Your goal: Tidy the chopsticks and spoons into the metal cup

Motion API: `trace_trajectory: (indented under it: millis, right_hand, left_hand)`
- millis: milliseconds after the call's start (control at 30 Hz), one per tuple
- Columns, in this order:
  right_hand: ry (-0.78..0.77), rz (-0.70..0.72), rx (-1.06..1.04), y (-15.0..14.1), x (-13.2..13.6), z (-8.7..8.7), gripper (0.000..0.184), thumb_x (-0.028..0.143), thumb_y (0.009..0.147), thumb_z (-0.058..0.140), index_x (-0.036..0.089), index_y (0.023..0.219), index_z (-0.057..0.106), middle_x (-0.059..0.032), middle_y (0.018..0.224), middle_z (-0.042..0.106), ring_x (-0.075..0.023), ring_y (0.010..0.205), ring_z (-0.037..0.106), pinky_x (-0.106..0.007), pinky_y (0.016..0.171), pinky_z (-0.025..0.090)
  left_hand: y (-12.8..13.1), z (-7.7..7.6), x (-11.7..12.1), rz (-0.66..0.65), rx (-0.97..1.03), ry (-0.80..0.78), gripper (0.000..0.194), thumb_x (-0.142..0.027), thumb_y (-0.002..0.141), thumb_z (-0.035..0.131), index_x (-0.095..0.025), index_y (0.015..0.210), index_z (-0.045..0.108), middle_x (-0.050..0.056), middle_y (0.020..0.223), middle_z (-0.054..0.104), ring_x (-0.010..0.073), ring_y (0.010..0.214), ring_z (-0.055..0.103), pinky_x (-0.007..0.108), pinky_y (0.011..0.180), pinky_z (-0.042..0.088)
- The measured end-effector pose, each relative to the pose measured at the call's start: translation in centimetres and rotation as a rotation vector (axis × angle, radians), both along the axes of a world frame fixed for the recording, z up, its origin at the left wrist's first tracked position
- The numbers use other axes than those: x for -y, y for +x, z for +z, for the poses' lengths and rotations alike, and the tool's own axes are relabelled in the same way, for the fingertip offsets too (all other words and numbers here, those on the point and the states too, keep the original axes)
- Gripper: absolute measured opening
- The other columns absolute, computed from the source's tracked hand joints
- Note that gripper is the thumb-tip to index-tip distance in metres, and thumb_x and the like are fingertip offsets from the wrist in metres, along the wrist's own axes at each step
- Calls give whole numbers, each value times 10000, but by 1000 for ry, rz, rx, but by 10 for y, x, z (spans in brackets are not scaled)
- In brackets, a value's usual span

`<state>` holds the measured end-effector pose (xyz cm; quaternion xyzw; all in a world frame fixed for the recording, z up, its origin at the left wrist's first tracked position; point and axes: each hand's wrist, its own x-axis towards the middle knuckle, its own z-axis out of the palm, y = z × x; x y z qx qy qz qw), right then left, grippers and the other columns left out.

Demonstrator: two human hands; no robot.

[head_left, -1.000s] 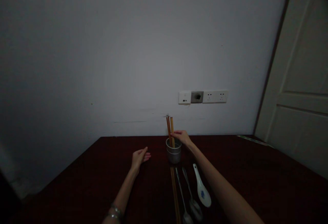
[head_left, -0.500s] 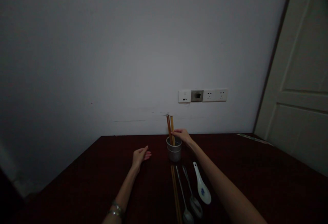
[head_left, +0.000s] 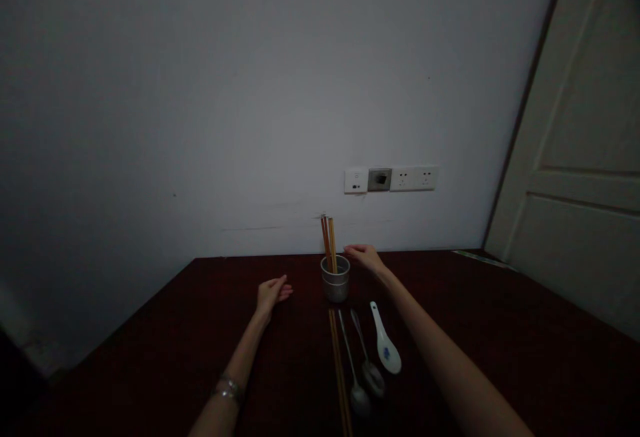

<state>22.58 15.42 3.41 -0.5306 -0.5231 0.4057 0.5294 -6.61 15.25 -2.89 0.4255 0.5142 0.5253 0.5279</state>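
Chopsticks (head_left: 328,240), reddish-brown and yellowish, stand upright in a grey metal cup (head_left: 335,288) and lean on its far left side. Just right of the cup's rim is my right hand (head_left: 365,257), its fingers stretched out and apart from the chopsticks, holding nothing. My left hand (head_left: 271,292) rests left of the cup, fingers loosely parted and nothing in them. In front of the cup lie a pair of wooden chopsticks (head_left: 340,370), a long-handled metal spoon (head_left: 359,400), a larger metal spoon (head_left: 373,378) and a white ceramic soup spoon (head_left: 389,353) with a blue mark.
The dark red table (head_left: 165,337) reaches back to a grey wall (head_left: 280,124) with a row of sockets (head_left: 391,179). A pale door (head_left: 580,157) stands at the right. A thin strip (head_left: 483,259) lies along the table's back right edge.
My right hand has let go of the yellowish chopsticks in the cup and drawn back to the right. My left hand stays nearly still. The view has shifted slightly.
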Motion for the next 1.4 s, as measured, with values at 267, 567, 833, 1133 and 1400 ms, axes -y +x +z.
trace_trajectory:
  millis: [267,567,833,1133,1400]
  right_hand:
    - [82,-304,646,78,71,-33,333,357,763,484,120,902,672,-112,937,679,-226,898,619,-298,798,446]
    - [70,-330,1082,89,141,-80,363,287,824,395,98,1061,595,-136,1130,592,-213,1079,526,-297,938,366]
    - [112,-345,1200,79,152,-75,349,275,831,386,101,1048,596,-141,1101,603,-216,1039,542,-291,904,385]
    - [102,-357,1225,79,153,-76,331,262,829,380,117,1022,607,-130,1090,610,-211,1026,550,-280,868,398]
    - [76,-339,1218,79,154,-75,336,258,824,378,111,1015,613,-135,1094,607,-208,1039,543,-281,883,385]
  left_hand:
    - [1,1,2,-21,-39,35,203,-272,750,581,-73,785,576,93,642,656,143,551,636,225,530,510]
    - [9,19,16,-177,-391,-26,237,-273,776,453,-81,808,588,64,692,663,36,363,450,158,355,282]
    - [-16,83,35,-558,-742,-90,297,-395,676,559,-109,738,612,61,699,674,64,417,475,178,385,264]
    - [28,96,89,-732,-1034,-43,356,-455,667,576,-100,688,610,61,603,649,86,401,487,198,390,320]
    - [71,68,105,-820,-1065,-33,283,-384,726,539,-112,653,559,35,513,604,91,355,489,190,361,339]
